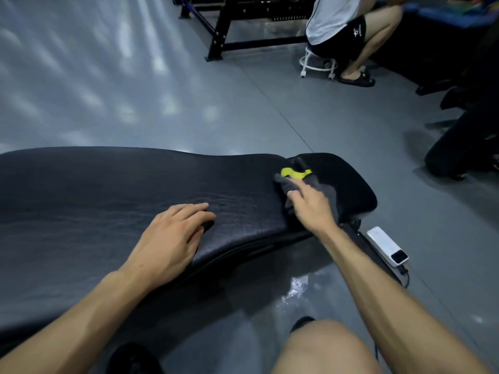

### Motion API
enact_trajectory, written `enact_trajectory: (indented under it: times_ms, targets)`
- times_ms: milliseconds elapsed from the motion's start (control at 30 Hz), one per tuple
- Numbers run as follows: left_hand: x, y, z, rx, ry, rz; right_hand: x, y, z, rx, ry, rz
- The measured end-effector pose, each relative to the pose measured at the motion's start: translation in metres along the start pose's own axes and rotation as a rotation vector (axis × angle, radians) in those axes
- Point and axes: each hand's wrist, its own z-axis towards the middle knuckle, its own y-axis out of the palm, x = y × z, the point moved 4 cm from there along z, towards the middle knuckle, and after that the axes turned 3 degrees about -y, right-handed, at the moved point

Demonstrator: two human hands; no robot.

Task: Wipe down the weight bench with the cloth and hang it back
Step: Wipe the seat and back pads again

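- While the left hand (172, 236) lay flat and unclenched on the weight bench (108, 190),
- right hand (310, 205) pressed grey cloth (287, 184), grasping it, beside a yellow lever (294, 173).

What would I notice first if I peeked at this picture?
Probably the big black bench stretching across the middle, with the left hand resting flat on it. Next, the right hand pressing a grey cloth near the bright yellow knob at the bench's right end. Farther back, top right, someone sits on a small white stool.
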Motion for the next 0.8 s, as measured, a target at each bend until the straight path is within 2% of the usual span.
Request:
enact_trajectory:
  times_ms: [100, 167, 200, 233, 300, 367, 400, 567, 700, 767, 800]
  targets:
    - [0.000, -0.008, -0.003, 0.041, 0.012, -0.011, -0.063, 0.052, -0.045, -0.211, -0.319, -0.058]
    - [-0.001, -0.012, -0.001, 0.054, 0.019, -0.007, -0.075, 0.068, -0.067, -0.346, -0.554, -0.141]
    - [-0.004, -0.014, -0.002, 0.054, 0.015, -0.008, -0.069, 0.065, -0.066, -0.358, -0.605, -0.225]
    - [-0.006, -0.016, -0.004, 0.055, 0.007, -0.011, -0.057, 0.056, -0.057, -0.335, -0.576, -0.308]
    - [-0.013, -0.019, -0.012, 0.060, -0.006, -0.003, -0.032, 0.036, -0.029, -0.308, -0.316, -0.377]
    - [-0.023, -0.023, -0.020, 0.074, -0.025, 0.009, -0.019, 0.023, -0.002, -0.281, -0.040, -0.269]
    - [-0.027, -0.024, -0.023, 0.080, -0.041, 0.009, -0.021, 0.025, 0.003, -0.256, -0.017, -0.272]
    - [-0.047, -0.032, -0.027, 0.090, -0.102, 0.000, -0.073, 0.075, -0.035, -0.233, -0.310, -0.442]
    - [-0.053, -0.032, -0.020, 0.093, -0.090, 0.017, -0.072, 0.070, -0.053, -0.196, -0.515, -0.359]
    - [-0.057, -0.027, -0.020, 0.083, -0.086, 0.043, -0.051, 0.053, -0.030, -0.132, -0.466, -0.326]
    - [-0.058, -0.024, -0.022, 0.081, -0.088, 0.055, -0.036, 0.041, -0.012, -0.096, -0.354, -0.326]
